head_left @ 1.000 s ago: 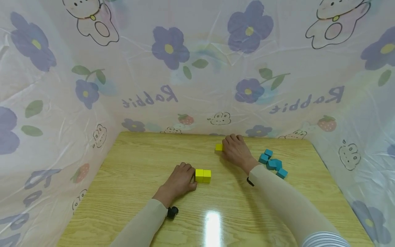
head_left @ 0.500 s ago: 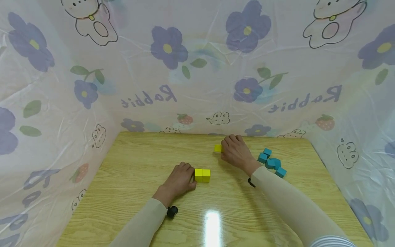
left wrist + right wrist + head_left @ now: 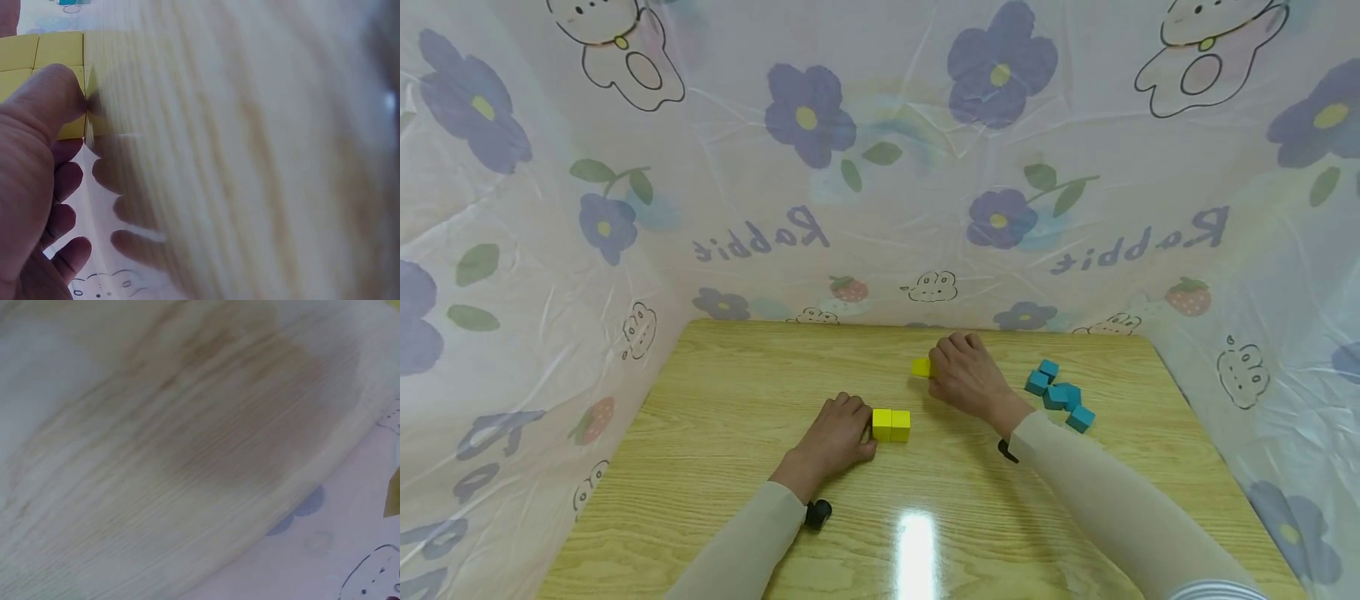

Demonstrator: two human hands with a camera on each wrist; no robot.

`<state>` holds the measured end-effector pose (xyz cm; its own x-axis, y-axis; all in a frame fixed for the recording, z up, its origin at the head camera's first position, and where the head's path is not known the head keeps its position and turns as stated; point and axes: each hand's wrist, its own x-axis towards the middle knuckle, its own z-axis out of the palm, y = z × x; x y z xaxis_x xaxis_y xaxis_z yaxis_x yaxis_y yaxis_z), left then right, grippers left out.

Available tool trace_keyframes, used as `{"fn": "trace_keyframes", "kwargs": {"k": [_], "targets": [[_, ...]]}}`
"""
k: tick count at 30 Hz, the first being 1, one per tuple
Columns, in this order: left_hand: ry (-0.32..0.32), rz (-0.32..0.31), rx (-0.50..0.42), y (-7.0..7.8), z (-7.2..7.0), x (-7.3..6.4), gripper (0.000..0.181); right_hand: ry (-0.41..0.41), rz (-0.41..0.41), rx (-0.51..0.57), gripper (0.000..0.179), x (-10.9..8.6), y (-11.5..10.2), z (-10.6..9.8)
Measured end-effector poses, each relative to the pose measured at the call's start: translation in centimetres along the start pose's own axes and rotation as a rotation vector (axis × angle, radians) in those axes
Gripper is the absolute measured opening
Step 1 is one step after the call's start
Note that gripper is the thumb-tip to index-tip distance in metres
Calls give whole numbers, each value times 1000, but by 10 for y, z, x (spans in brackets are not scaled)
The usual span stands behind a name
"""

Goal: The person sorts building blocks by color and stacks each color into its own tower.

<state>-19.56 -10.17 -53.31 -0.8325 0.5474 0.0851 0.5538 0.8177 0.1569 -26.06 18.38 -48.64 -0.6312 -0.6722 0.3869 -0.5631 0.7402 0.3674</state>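
Note:
Two yellow cubes [image 3: 891, 425] stand side by side in the middle of the table. My left hand [image 3: 833, 437] pinches the left one, its thumb on the near side and its fingers beyond. Up close in the left wrist view, the thumb [image 3: 53, 94] presses against the yellow cubes [image 3: 59, 49]. Farther back, my right hand [image 3: 967, 377] grips another yellow cube [image 3: 921, 367], which pokes out at the left of the fingers. Only a sliver of that yellow cube [image 3: 392, 499] shows at the right edge of the right wrist view; the fingers there are out of frame.
Several blue cubes [image 3: 1056, 397] lie in a loose cluster on the table right of my right hand. The wood-grain table [image 3: 760, 358] ends at a printed cloth [image 3: 895, 183], which encloses the back and sides.
My right hand has moved slightly left and toward me, carrying the yellow cube. My left hand stays at the yellow pair, and the blue cubes lie as before.

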Motion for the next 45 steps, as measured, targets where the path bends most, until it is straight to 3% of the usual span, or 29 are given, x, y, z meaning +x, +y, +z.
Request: {"fn": "trace_keyframes", "kwargs": {"k": [12, 19, 26, 45], "targets": [[29, 7, 6, 1, 0, 1, 33, 33, -14, 106, 29, 6, -21, -22], [12, -3, 7, 1, -1, 0, 32, 47, -39, 186, 31, 6, -33, -36], [10, -15, -26, 2, -2, 0, 31, -16, -42, 283, 30, 6, -48, -43], [22, -2, -35, 2, -5, 0, 26, -21, -90, 286, 29, 4, -63, -41]]}}
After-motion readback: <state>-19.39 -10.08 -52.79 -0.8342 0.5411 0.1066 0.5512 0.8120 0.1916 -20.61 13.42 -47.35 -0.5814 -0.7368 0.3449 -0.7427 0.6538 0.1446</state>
